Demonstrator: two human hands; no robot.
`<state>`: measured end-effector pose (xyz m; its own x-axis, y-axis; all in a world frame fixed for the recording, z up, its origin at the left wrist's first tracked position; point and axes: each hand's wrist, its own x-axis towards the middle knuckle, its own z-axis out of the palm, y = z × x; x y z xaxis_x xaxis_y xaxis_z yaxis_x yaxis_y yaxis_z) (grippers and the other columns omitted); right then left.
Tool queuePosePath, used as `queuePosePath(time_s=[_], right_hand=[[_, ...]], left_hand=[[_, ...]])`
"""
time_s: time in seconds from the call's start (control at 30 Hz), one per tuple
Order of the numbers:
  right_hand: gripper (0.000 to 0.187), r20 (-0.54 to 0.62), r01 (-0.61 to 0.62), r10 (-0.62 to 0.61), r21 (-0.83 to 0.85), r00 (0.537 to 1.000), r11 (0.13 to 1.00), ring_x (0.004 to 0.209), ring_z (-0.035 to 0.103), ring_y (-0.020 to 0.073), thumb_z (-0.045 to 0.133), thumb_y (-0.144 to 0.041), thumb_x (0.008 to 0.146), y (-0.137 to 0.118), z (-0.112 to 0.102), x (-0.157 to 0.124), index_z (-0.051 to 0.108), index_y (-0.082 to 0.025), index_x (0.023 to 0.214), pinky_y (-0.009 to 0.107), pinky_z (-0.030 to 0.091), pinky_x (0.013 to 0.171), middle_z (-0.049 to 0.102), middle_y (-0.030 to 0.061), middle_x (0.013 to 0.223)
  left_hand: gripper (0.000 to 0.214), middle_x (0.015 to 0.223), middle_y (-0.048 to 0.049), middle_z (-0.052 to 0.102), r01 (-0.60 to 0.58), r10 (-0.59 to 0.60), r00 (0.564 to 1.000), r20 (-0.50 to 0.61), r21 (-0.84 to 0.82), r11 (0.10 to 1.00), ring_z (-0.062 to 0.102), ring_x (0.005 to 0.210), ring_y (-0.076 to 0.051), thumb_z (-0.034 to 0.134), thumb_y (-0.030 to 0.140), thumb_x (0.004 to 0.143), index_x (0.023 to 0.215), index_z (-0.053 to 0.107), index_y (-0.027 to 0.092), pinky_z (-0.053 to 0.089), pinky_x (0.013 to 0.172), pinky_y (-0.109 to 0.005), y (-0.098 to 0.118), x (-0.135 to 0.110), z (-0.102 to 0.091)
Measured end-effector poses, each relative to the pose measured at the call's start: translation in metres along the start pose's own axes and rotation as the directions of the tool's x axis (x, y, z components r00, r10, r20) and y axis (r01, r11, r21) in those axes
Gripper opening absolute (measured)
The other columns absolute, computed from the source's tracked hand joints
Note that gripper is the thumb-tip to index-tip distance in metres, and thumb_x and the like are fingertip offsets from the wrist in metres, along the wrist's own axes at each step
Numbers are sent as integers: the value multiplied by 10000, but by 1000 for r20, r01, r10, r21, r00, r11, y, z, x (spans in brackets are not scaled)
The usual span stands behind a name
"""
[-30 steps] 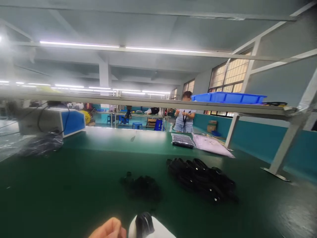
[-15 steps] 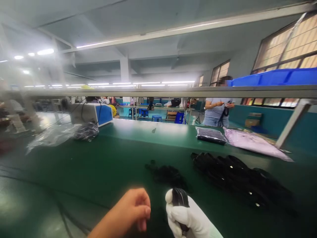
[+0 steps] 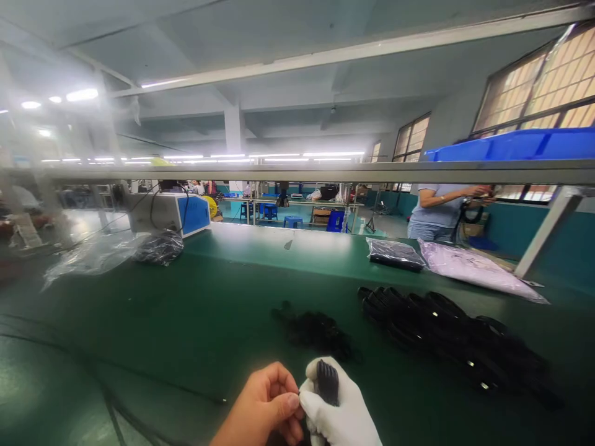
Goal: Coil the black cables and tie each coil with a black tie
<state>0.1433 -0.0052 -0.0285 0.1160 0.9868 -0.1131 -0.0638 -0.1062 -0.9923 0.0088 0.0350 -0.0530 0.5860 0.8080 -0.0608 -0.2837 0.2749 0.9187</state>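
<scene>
My right hand (image 3: 341, 402), in a white glove, is closed round a black coiled cable (image 3: 328, 383) whose side-by-side loops show above the fingers. Bare and pinched, my left hand (image 3: 274, 402) meets the gloved fingertips at the left side of the coil. What its thumb and finger grip there is too small to make out. Just beyond both hands lies a loose heap of small black pieces (image 3: 318, 331) on the green tabletop (image 3: 186, 322). To the right, several black cable coils (image 3: 432, 328) lie in a long row.
Black cables (image 3: 111, 396) trail across the table at left. Clear plastic bags (image 3: 93, 257) and a blue-fronted machine (image 3: 193, 214) stand farther back. A bagged black item (image 3: 395, 254) and pink package (image 3: 478, 269) lie at back right. A shelf rail (image 3: 297, 171) crosses ahead; a person (image 3: 437, 210) stands beyond.
My left hand has moved right to meet the gloved hand, its fingers now pinched. The right hand has turned slightly with the coil. The person beyond has shifted right.
</scene>
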Motion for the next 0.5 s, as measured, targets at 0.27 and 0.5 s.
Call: queuePosePath(time_s=[0.27, 0.5], right_hand=[[316, 57, -64, 59, 103, 997, 993, 409, 400, 66, 610, -300, 664, -1, -3, -3, 476, -181, 924, 182, 278, 394, 512, -49, 501], [324, -37, -109, 120, 224, 992, 969, 347, 345, 51, 634, -314, 667, 0, 0, -2, 417, -212, 885, 181, 251, 355, 478, -85, 486]], left_hand=[[345, 670, 10, 608, -50, 50, 999, 0, -157, 986, 538, 511, -64, 768, 337, 693, 813, 502, 152, 416, 503, -188, 8, -3, 4], [330, 683, -13, 638, -69, 70, 997, -20, 50, 996, 540, 492, -83, 742, 357, 690, 802, 505, 157, 406, 487, -206, -4, 2, 2]])
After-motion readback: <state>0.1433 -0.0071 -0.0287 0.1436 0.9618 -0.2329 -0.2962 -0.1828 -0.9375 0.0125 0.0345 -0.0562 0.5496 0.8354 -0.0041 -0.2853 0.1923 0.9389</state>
